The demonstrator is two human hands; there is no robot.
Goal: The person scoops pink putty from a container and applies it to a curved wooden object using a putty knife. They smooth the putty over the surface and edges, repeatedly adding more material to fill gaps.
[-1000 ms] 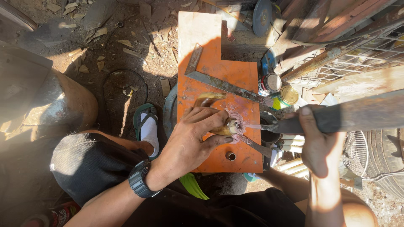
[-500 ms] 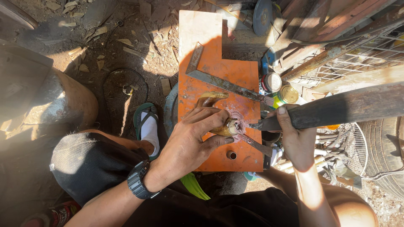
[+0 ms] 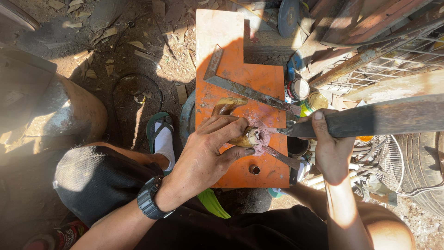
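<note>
**Horn-like piece pinned on the orange board, blade at its cut end**

Broadly, the largest thing underfoot is the dirt ground, littered with chips and scraps, with a wire grille and a tyre off at three o'clock. On it lies the orange board, serving as the counter, its bare part running up to twelve o'clock.

Across the board rests a steel square, its long arm slanting toward four o'clock. Just off the board's edge at two o'clock stand two small tins.

Next comes the heavy flat blade, reaching in from three o'clock. The right hand is clenched around its near end, thumb laid on top, and the tip rests at the board's centre.

The left hand, a black watch on its wrist, is clamped down over a curved yellowish horn-like piece, fingers spread across it, thumb below. The piece lies at the middle of the board, its bent tip pointing to eleven o'clock and its pale cut end facing the blade tip.

As a judgement, the work is under way, not finished: pale scraping marks the board around the cut end, yet the piece is whole and most of its surface looks unworked.

Smallest, a short metal ring sits at six o'clock.
</note>
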